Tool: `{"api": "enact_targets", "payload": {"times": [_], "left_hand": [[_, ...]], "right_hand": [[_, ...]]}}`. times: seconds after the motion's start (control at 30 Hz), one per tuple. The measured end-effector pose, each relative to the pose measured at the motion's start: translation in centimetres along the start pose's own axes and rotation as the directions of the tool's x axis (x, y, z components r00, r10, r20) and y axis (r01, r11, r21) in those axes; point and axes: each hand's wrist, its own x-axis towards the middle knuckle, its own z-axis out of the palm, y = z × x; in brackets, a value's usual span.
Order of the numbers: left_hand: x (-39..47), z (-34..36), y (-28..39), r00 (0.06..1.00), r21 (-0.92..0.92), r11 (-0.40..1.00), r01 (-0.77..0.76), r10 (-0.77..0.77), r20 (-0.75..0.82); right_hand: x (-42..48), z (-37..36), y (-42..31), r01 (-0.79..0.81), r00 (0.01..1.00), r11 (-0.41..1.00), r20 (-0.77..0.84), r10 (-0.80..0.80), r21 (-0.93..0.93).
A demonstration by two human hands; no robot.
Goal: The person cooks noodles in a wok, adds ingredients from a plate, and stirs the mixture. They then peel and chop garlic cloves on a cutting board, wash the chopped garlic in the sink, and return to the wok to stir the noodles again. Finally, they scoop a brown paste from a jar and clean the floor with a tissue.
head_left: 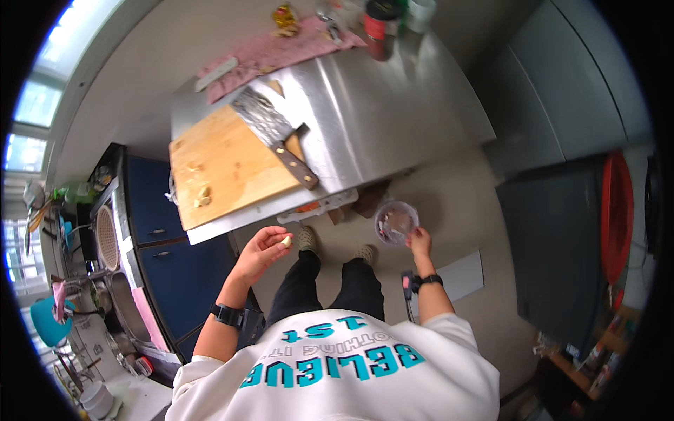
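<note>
Between the thumb and fingers of my left hand is a peeled garlic clove, in front of the steel table's near edge. My right hand grips the rim of a clear round plastic container, which hangs over the floor with some scraps inside, too blurred to name. On the table lies a wooden cutting board, with several garlic cloves near its left front corner. A cleaver rests across the board's right edge, its dark wooden handle towards me.
A pink cloth lies along the back of the stainless steel table. A red-labelled jar stands at the back right. Beneath the near edge is a white tray. Blue cabinets stand at left, beside a sink.
</note>
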Motion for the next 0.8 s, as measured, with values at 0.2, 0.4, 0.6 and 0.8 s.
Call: {"api": "enact_targets", "payload": {"times": [0.2,0.4,0.6,0.8], "left_hand": [[-1.1,-0.6,0.6,0.943,0.162,0.939,-0.304,0.321,-0.091],[4.8,1.8,3.9,0.715,0.681,0.528,-0.507,0.699,-0.01],[7.6,4.4,6.5,0.58,0.767,0.278,-0.579,0.801,0.148],[7.1,2.3,6.4,0.527,0.705,0.332,-0.627,0.847,0.069]], "right_hand": [[-12.6,2.5,-19.9,0.589,0.802,0.804,0.06,-0.594,0.08],[-19.5,13.4,-31.5,0.845,0.292,-0.024,0.498,-0.816,-0.535],[-18.6,13.0,-33.5,0.737,0.49,-0.054,0.588,-0.644,-0.673],[-25.0,10.6,-28.8,0.415,0.876,0.757,0.446,-0.182,-0.505]]}}
